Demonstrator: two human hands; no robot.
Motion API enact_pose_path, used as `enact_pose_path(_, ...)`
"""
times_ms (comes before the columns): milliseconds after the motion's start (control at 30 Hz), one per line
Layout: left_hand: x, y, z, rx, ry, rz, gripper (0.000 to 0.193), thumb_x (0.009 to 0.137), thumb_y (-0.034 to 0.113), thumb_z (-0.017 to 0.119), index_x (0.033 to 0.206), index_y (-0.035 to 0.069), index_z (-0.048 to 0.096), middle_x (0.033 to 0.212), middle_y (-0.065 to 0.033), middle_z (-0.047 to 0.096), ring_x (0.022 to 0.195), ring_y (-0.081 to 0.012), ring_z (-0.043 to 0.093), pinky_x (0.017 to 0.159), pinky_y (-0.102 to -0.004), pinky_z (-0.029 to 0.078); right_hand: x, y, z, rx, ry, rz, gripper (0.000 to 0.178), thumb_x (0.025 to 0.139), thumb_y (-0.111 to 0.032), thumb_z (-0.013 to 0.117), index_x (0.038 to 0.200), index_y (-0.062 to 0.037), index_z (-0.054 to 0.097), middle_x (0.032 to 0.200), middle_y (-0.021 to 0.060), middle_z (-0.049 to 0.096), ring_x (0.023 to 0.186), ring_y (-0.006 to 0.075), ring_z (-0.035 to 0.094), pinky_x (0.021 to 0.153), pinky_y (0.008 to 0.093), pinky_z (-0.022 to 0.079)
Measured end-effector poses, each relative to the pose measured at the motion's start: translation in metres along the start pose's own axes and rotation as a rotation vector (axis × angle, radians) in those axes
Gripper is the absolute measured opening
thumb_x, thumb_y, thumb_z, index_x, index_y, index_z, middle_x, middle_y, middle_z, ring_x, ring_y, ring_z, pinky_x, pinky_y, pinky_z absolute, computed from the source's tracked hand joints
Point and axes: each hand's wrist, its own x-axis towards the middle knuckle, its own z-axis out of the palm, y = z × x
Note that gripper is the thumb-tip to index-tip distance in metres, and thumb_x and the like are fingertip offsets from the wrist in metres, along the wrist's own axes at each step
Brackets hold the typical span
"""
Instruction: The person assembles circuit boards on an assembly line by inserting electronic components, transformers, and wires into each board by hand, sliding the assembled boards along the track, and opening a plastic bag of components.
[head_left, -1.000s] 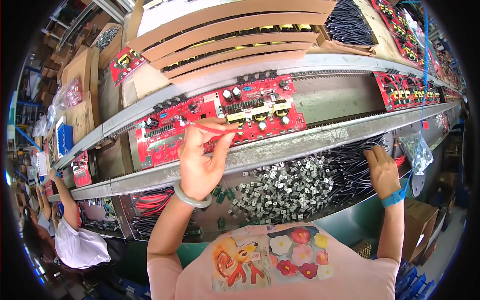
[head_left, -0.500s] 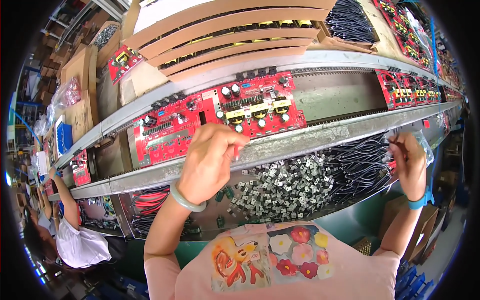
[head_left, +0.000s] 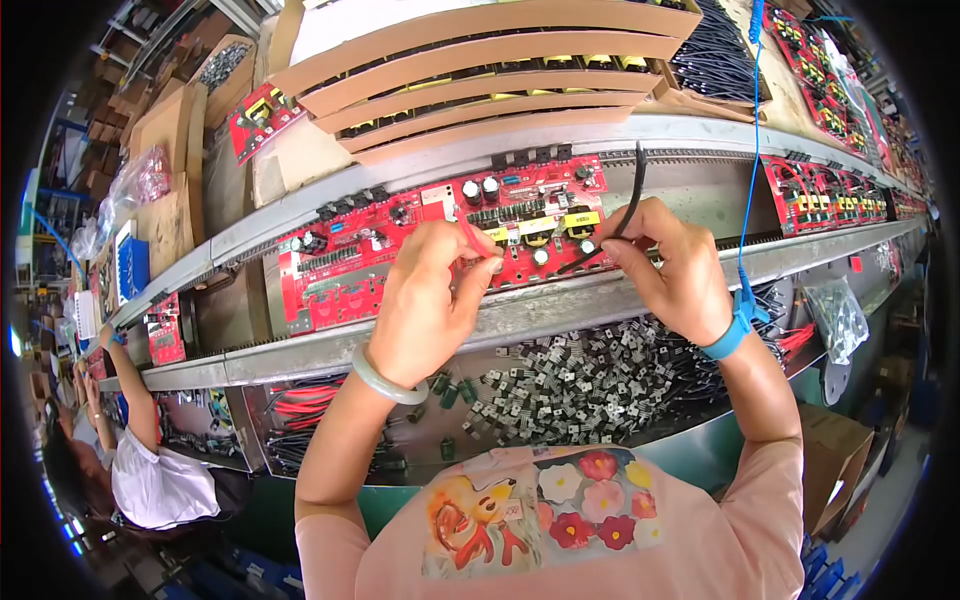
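Note:
My left hand (head_left: 425,300) pinches a short red wire (head_left: 474,240) over the front edge of a red circuit board (head_left: 350,285). The board lies in the metal conveyor track and carries capacitors and yellow-wrapped transformers (head_left: 537,228). Between the thumb and fingers of my right hand (head_left: 682,272) is a black wire (head_left: 636,185), one end standing up and the other pointing down at the board's right front part. Whether either wire touches the board I cannot tell. A blue wrist strap (head_left: 735,332) with a blue cord (head_left: 752,190) circles my right wrist.
Below the metal rail (head_left: 540,305), a tray holds loose transistors (head_left: 575,385), black wires and red wires (head_left: 305,400). Stacked cardboard layers (head_left: 490,60) stand behind the track. More red boards (head_left: 825,195) sit farther right. Another person (head_left: 165,475) works at the left.
My right hand has come from the black wires at the right to the board, now with a black wire. My left hand has shifted slightly right, still with the red wire.

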Motion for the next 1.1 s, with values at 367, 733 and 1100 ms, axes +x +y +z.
enact_pose_path(367,0.010,-0.001,-0.008,0.257,-0.126,0.241,0.053,0.070,-0.018,0.060,0.117,0.007,0.065,0.113,-0.0141,0.064,0.101,-0.0360,0.061,0.088,-0.0464,0.050,0.005,0.003,0.001,-0.130,-0.041,0.000,0.013,0.091,0.002,0.071,0.101,0.0015,0.062,0.087,0.0147,0.071,0.075,0.0241,0.072,0.067,0.0344,0.056)
enact_pose_path(733,0.050,-0.020,-0.009,0.463,0.278,0.966,0.048,0.088,-0.005,0.069,0.131,0.016,0.068,0.137,-0.0127,0.056,0.118,-0.0329,0.062,0.087,-0.0424,0.063,0.011,-0.023,0.003,-0.306,-0.306,-0.326,0.014,0.089,0.000,0.067,0.102,0.0015,0.062,0.083,0.0190,0.064,0.075,0.0417,0.065,0.065,0.0472,0.052)
enact_pose_path(1100,0.068,-0.040,-0.031,0.713,-0.057,0.660,0.036,0.074,0.002,0.066,0.109,0.008,0.074,0.107,-0.0038,0.070,0.104,-0.0252,0.065,0.083,-0.0395,0.056,0.059,-0.002,0.039,-0.256,-0.261,-0.211,0.018,0.085,-0.005,0.073,0.095,0.0023,0.059,0.086,0.0221,0.064,0.083,0.0448,0.065,0.071,0.0519,0.051)
